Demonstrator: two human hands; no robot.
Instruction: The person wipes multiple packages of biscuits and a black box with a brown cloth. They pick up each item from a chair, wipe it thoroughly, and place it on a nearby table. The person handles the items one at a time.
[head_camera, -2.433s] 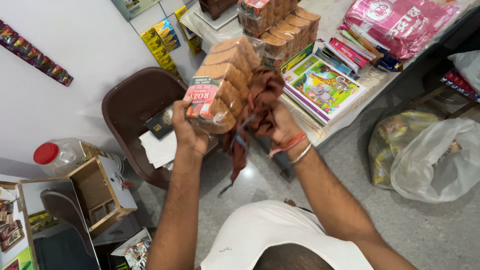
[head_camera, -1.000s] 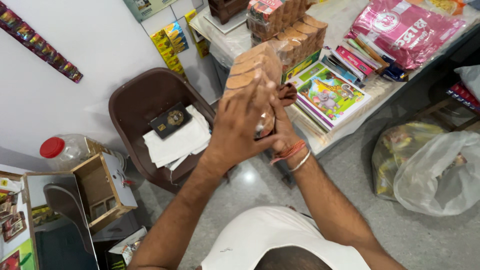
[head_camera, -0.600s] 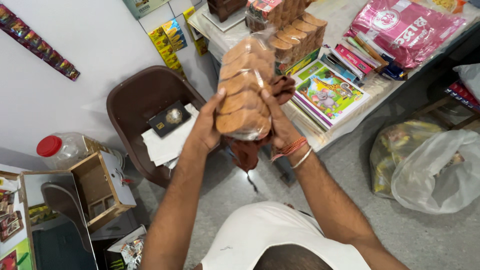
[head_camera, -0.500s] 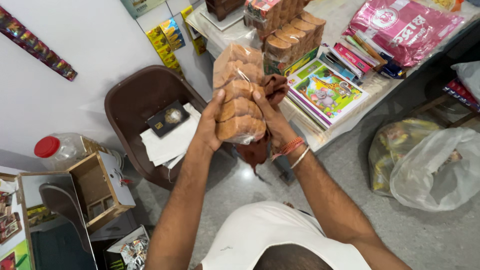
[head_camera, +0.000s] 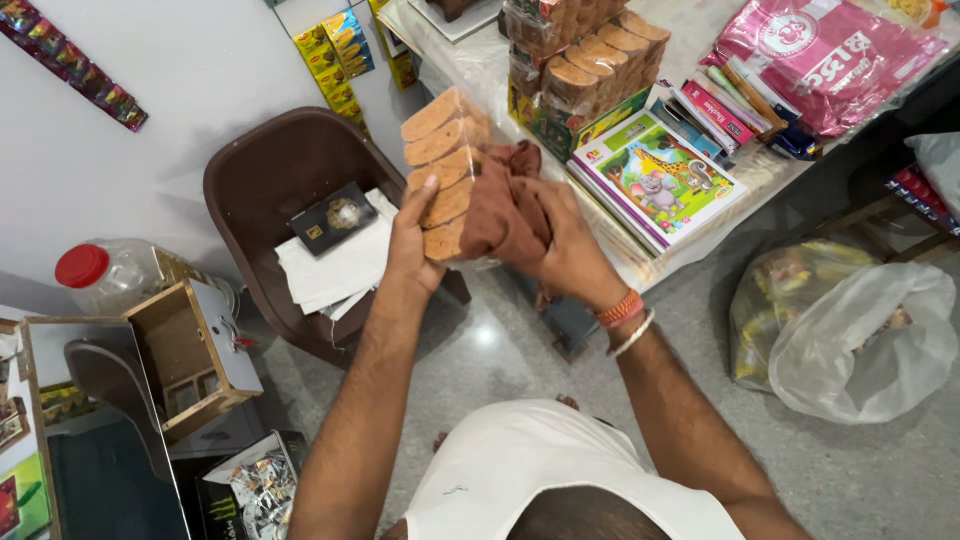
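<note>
Both hands grip one clear packet (head_camera: 445, 170) of what look like stacked biscuits; right hand (head_camera: 560, 245) presses a brown cloth (head_camera: 505, 205) against it.

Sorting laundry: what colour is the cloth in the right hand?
Reddish brown cloth, held by the right hand; head view.

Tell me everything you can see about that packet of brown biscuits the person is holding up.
The biscuit packet is a clear plastic sleeve of stacked rolls of round, tan-brown biscuits, seen end-on. It is held upright in the air above the brown chair, near the table edge. The left hand grips its left side; the right hand presses a brown cloth against its right side.
</note>
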